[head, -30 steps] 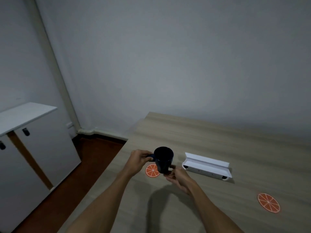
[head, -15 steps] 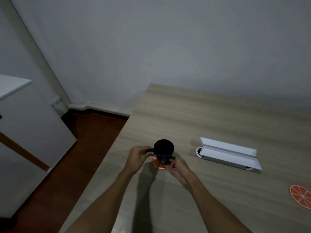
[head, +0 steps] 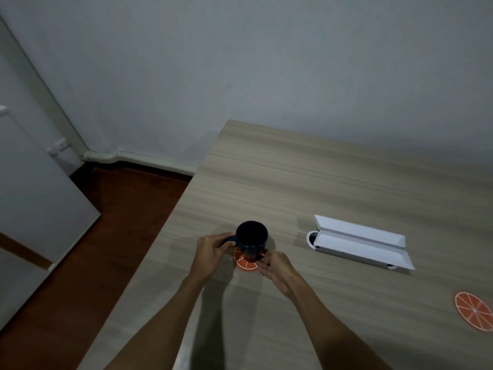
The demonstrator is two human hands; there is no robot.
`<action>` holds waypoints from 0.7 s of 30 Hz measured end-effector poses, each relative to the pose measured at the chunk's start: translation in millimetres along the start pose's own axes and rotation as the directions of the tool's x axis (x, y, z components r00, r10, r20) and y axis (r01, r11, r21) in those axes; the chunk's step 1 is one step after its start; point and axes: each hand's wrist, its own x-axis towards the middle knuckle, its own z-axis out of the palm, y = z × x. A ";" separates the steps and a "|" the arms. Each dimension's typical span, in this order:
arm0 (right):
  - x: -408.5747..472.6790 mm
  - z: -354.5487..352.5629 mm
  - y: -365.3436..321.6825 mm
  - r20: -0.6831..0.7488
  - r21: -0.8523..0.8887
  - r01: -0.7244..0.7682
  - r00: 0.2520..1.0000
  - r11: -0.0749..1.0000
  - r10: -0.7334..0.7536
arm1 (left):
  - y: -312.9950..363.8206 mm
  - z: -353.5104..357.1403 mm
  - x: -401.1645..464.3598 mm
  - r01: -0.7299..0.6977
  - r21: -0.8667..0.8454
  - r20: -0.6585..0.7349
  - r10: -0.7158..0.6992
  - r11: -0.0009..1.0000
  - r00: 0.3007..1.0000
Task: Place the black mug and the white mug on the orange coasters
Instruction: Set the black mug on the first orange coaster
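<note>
Black ceramic mug (head: pixel 251 237), upright with its mouth facing the camera, sits on or just above the near round orange-slice coaster (head: pixel 246 261) close to the left edge of the pale wood-grain table (head: pixel 306 182); contact between base and coaster cannot be confirmed from this angle. Left hand (head: pixel 212 251) is pinched on the mug's handle; right hand (head: pixel 277 268) has its fingertips at the mug's lower wall and the coaster's rim, apparently steadying one or both, though which it touches cannot be told. The mug covers only the far part of the coaster, leaving the near half exposed. Risk 1: the mug looks off-centre toward the far side, so if let go here its base may overhang the rim and rock. Risk 2: the thin coaster may slide under the right fingertips when they pull away, dragging the placement off. Risk 3: the spot lies near the table's left edge, so a careless nudge sends the mug toward the floor. Second orange-slice coaster (head: pixel 473 311) lies well apart at far right, bare. White mug not in view. A long open white plastic case (head: pixel 360 244) lies between the two coasters; it may obstruct a reach.
</note>
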 end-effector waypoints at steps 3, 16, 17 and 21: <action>-3.1 2.0 -1.7 0.002 -0.035 0.009 1.000 0.999 -0.009 | -0.7 0.4 -2.0 0.007 -0.011 0.003 -0.007 1.000 1.000; -95.2 -68.0 -55.1 -0.022 -0.329 0.247 0.963 0.911 -0.269 | 74.5 -22.2 -16.9 0.049 0.359 0.049 -0.071 0.932 0.996; -108.6 -79.9 -62.4 -0.036 -0.398 0.284 0.945 0.872 -0.324 | 92.1 -23.0 -19.3 0.048 0.337 0.044 -0.066 0.940 0.997; -175.2 -137.2 -81.2 -0.060 -0.612 0.388 0.846 0.689 -0.530 | 167.1 -10.4 -36.0 -0.024 0.315 0.123 -0.015 0.949 0.992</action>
